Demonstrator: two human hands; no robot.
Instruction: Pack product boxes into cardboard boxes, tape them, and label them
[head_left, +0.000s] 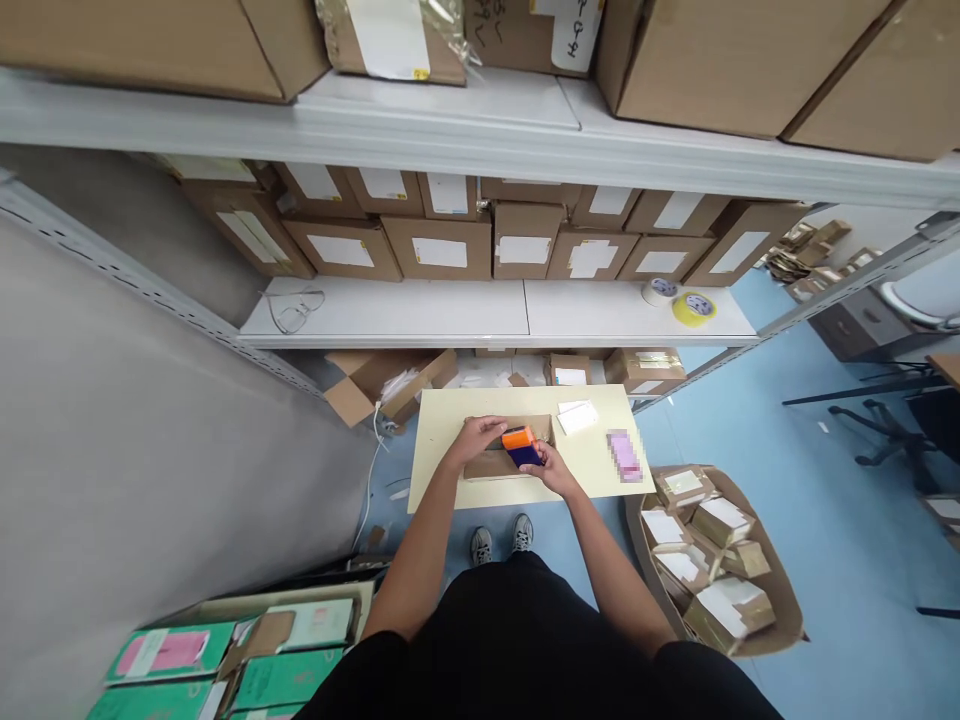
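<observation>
A small orange and dark blue box is tilted above an open cardboard box on the pale yellow table. My right hand grips its lower right side, thumb on the near edge. On the other side, my left hand reaches over the cardboard box with fingers stretched out, its fingertips close to the orange end; whether they touch it I cannot tell. Further right on the table lie white paper slips and a blurred pink-purple thing.
Behind the table, a shelf bears labelled cartons, tape rolls and glasses. A large carton of packed boxes stands at right. Green boxes fill a carton at lower left. A white cable runs along the floor.
</observation>
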